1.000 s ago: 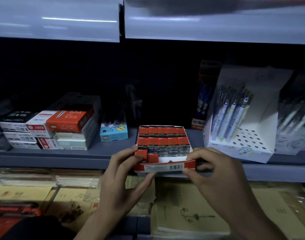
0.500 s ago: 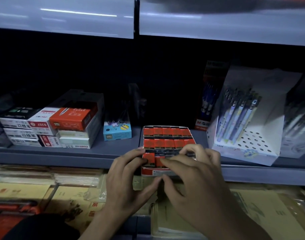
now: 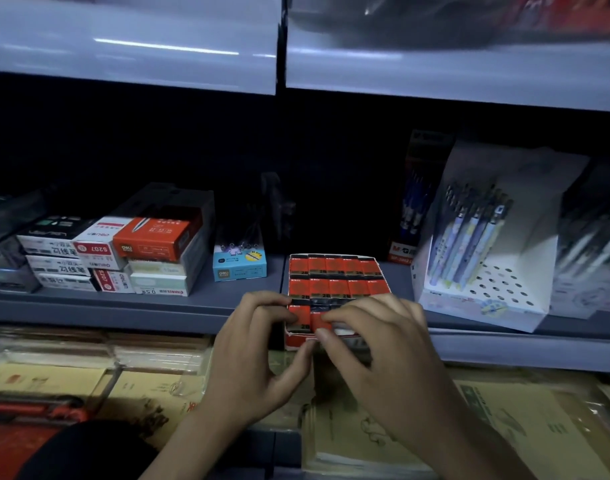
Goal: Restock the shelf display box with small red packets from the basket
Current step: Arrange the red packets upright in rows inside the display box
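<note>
At frame centre, both hands have closed in: right hand (image 3: 383,344) is pinching a small red packet (image 3: 320,320) into the red cardboard display box (image 3: 334,271); left hand (image 3: 258,344), grip open, is steadying it.

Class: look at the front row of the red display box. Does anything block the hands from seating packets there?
Nothing visible does. The left hand and right hand already rest on the front-row red packets in the display box, whose top is open.

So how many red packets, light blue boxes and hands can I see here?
red packets showing in the display box: 12
light blue box: 1
hands, the left hand and the right hand: 2
Total: 15
</note>
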The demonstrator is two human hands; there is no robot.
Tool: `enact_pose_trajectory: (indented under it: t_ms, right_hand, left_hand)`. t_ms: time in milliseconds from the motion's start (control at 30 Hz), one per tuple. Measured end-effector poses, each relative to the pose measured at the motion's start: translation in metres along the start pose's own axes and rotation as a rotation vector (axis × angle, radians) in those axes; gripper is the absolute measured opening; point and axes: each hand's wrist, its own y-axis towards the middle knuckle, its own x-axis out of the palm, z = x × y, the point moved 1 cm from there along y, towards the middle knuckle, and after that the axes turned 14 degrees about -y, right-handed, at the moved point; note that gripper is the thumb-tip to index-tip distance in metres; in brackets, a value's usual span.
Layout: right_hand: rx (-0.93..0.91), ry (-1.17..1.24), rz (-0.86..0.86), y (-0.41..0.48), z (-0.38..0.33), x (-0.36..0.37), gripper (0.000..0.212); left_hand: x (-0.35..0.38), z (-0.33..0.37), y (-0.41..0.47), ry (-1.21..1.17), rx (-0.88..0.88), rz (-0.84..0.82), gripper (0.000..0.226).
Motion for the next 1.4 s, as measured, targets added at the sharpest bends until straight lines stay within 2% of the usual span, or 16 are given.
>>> enact_pose_trajectory:
  t_ms: [233,367,567,900,1100,1233,1400]
  right_hand:
    - [0.032,-0.001,0.055,0.003,0.005,-0.008,0.035]
    - [0.252,0.07,0.022,0.007,0.029,-0.023,0.02]
    - [0.419,0.058,-0.141,0.04,0.038,-0.021,0.039]
    - [0.407,-0.023,-0.141,0.041,0.033,-0.018,0.044]
    - [0.394,0.145,-0.095,0.019,0.032,-0.026,0.026]
    - [0.326,0.254,-0.148,0.007,0.029,-0.031,0.015]
    - [0.283,0.106,-0.122,0.019,0.029,-0.024,0.008]
  left_hand:
    - [-0.011,0.017,-0.002,0.079,-0.1,-0.065,0.031]
    - [-0.017,0.02,0.002,0.156,-0.114,-0.135,0.034]
    - [-0.017,0.024,0.007,0.189,-0.175,-0.152,0.035]
    - [-0.019,0.037,0.014,0.299,-0.287,-0.222,0.034]
    - [-0.016,0.047,0.016,0.228,-0.356,-0.185,0.033]
    - [-0.013,0.048,0.024,0.192,-0.416,-0.149,0.028]
    - [-0.011,0.039,0.039,0.177,-0.487,-0.108,0.028]
